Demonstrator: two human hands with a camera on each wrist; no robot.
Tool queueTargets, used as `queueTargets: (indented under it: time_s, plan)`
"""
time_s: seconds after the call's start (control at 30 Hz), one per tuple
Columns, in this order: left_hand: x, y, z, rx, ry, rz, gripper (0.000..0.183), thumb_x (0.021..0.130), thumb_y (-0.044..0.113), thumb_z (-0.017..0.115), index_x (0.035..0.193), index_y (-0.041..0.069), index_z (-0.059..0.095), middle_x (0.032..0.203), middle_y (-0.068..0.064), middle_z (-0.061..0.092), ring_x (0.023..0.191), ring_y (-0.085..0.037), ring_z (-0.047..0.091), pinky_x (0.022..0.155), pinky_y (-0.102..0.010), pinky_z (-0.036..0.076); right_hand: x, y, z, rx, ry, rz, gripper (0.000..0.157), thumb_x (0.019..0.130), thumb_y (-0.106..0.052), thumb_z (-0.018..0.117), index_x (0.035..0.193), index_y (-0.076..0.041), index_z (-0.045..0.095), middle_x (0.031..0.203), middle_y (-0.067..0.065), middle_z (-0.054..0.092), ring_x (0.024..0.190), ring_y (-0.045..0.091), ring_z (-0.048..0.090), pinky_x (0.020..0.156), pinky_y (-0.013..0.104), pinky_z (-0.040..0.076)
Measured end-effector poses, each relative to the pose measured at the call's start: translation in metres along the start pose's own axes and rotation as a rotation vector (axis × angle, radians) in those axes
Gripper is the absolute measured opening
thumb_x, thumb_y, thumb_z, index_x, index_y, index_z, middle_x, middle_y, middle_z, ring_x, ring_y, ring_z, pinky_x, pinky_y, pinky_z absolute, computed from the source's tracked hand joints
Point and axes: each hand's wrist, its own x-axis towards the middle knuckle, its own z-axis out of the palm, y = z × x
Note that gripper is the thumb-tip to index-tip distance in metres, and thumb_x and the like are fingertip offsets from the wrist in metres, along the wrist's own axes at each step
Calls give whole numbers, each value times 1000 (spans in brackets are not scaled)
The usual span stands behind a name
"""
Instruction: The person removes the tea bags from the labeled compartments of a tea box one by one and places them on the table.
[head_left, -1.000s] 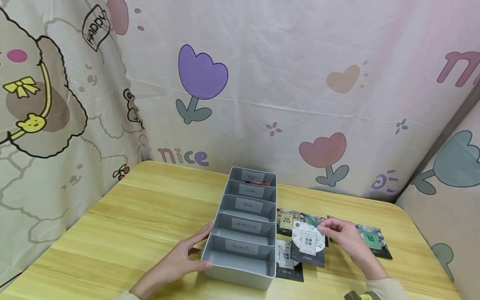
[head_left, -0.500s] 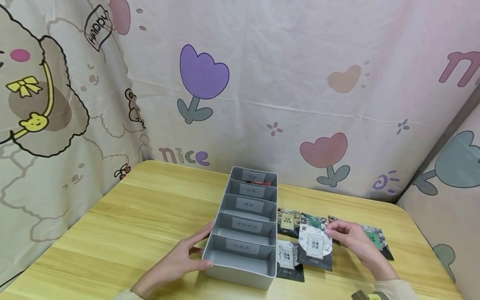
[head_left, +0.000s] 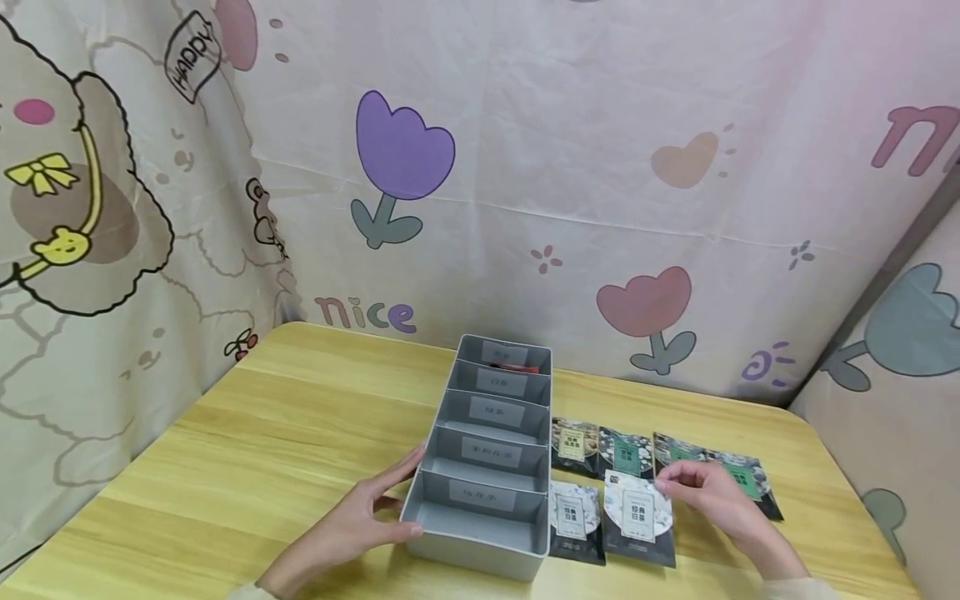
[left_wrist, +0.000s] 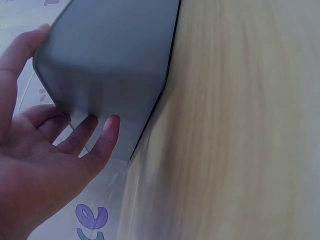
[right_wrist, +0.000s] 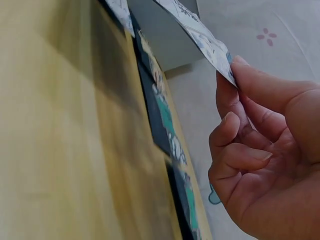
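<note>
A grey divided storage box (head_left: 474, 567) with labelled compartments stands mid-table. My left hand (head_left: 358, 518) rests against its near left corner, thumb at the front rim and fingertips touching the side wall (left_wrist: 107, 60). My right hand (head_left: 708, 500) pinches the upper right edge of a white-and-black tea sachet (head_left: 639, 521) between thumb and index finger. In the right wrist view that sachet (right_wrist: 200, 37) is seen nearly edge-on, its edge between the fingertips. Beside the box lies a matching white sachet (head_left: 574, 521).
Behind the held sachet lie a yellow-labelled sachet (head_left: 575, 446), a green-labelled sachet (head_left: 626, 450) and two more green ones (head_left: 746, 482) at the right, partly behind my hand. Something red (head_left: 517, 368) shows in the far compartment. Patterned curtains (head_left: 480, 167) close off the table's back.
My right hand has moved the white sachet rightward and toward me, from over the green sachet to beside the other white one. My left hand stays at the box.
</note>
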Motion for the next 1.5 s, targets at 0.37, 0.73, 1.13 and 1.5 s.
queueTargets:
  time_s: [0.37, 0.73, 1.13, 1.5]
  plan:
    - [-1, 0, -1, -10, -3, -9, 79, 87, 7, 70, 152, 3, 26, 157, -22, 12, 127, 9, 31, 95, -26, 45, -1, 7, -2, -46, -7, 31, 22, 85, -15, 74, 98, 1, 68, 82, 4, 59, 70, 16, 46, 59, 27, 39]
    - [0, -1, -1, -1, -9, 0, 79, 87, 7, 70, 153, 5, 25, 157, -21, 12, 126, 8, 33, 94, -27, 45, -2, 11, -3, -71, -61, 19, 22, 85, -16, 73, 98, 1, 69, 84, 5, 62, 70, 17, 48, 59, 26, 42]
    - [0, -1, -2, 7, -4, -3, 79, 87, 7, 70, 153, 8, 27, 157, -21, 13, 126, 7, 33, 94, -27, 46, 1, 13, 0, -85, -62, 43, 20, 86, -18, 73, 97, -2, 69, 87, 4, 61, 76, 19, 48, 63, 28, 42]
    - [1, -1, -1, 7, -4, -8, 78, 87, 7, 70, 152, 5, 27, 157, -21, 13, 126, 9, 32, 94, -27, 45, 0, 14, -3, -80, -89, -37, 33, 83, -15, 74, 110, 1, 68, 104, 10, 65, 85, 20, 55, 65, 28, 48]
